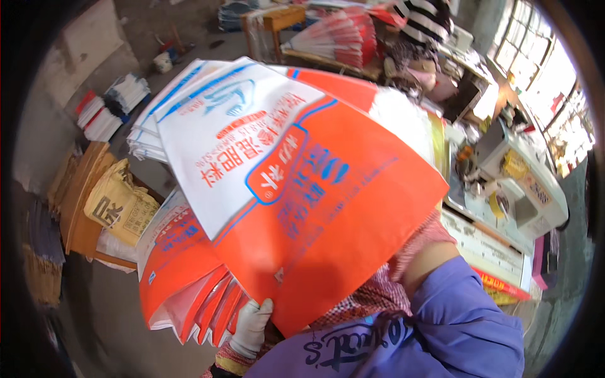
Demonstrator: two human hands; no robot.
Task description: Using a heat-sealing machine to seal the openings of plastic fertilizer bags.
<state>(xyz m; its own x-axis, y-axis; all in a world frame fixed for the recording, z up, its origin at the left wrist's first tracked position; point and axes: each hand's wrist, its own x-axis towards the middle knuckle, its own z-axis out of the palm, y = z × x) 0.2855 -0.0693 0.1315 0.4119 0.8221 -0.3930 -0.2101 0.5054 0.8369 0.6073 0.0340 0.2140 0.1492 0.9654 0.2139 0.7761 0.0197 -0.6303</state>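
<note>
The left hand (252,327), in a white glove, touches the lower edge of a large orange-red and white sack (353,220), its fingers bent; whether they pinch it, I cannot tell. The right hand is hidden behind that sack, its state impossible to tell, below a purple sleeve (466,309). The sack spreads before the person's body, showing red and blue printed characters and a blue emblem. Folded sacks (183,246) fan out at left, near a yellow sack (120,201) with dark lettering
</note>
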